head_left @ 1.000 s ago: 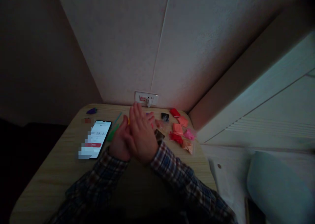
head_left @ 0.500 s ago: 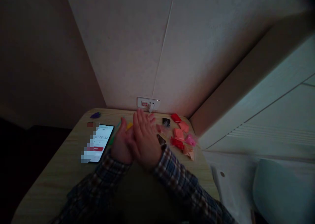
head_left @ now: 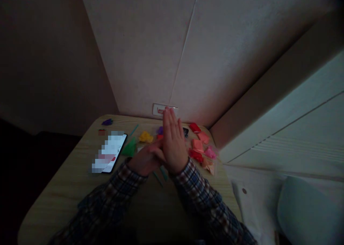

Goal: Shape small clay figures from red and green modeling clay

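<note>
My right hand [head_left: 173,144] stands on edge over the table with its fingers stretched out flat and together, pointing at the wall. My left hand [head_left: 145,159] lies lower and to the left, its fingers pressed flat against the right palm. What lies between the palms is hidden. Two thin teal sticks [head_left: 161,174] show just below the hands; I cannot tell whether they are held. A yellow lump [head_left: 146,136], a green piece [head_left: 129,147] and a purple bit [head_left: 160,130] lie just beyond the left hand.
A lit phone [head_left: 109,152] lies left of the hands on the wooden table [head_left: 59,194]. Red, orange and pink packets [head_left: 200,148] are spread at the right, near the table's edge. A wall socket [head_left: 158,110] is behind. A purple lump [head_left: 107,122] sits far left.
My right hand has slid forward and upright along the left, whose fingers now point sideways. The yellow lump and green piece have come into view. The camera has shifted slightly.
</note>
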### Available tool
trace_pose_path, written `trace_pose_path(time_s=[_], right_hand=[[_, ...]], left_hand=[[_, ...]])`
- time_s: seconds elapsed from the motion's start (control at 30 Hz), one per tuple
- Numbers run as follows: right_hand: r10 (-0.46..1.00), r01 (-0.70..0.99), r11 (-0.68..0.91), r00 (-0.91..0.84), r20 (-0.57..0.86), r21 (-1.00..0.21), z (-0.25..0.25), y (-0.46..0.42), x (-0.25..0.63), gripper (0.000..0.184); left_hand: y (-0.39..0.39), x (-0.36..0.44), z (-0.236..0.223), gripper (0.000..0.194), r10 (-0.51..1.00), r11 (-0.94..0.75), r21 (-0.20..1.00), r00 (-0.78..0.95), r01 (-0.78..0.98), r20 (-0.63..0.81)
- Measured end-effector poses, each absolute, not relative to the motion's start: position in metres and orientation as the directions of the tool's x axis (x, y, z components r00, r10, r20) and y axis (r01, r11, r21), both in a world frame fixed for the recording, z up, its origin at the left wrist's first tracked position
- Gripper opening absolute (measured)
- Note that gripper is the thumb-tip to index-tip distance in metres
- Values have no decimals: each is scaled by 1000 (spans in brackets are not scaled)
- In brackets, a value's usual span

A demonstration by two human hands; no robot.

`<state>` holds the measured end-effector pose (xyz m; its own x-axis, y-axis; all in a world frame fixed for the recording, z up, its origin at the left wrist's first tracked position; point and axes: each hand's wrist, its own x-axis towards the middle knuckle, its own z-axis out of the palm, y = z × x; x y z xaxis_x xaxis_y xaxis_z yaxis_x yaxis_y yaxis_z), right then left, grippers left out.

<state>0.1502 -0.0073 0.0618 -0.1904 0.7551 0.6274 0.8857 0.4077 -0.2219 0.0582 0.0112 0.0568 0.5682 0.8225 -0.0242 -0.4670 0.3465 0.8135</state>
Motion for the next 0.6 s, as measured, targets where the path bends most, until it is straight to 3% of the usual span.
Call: trace_pose_path(time_s=[0.17, 0.37, 0.6], right_hand=[[712, 867, 422, -136, 689, -264, 48, -15, 166, 70], [668, 765, 501, -44, 743, -405, 44, -23, 164, 22], [675, 690, 495, 78, 734, -529, 37, -21, 166, 20]], left_hand=[[18, 49, 73, 39, 776, 487, 678, 628, -551, -48], [22, 45, 71, 50, 728, 500, 662, 685, -559, 28], [31, 35, 44, 37, 587, 594, 691, 809, -412, -21]])
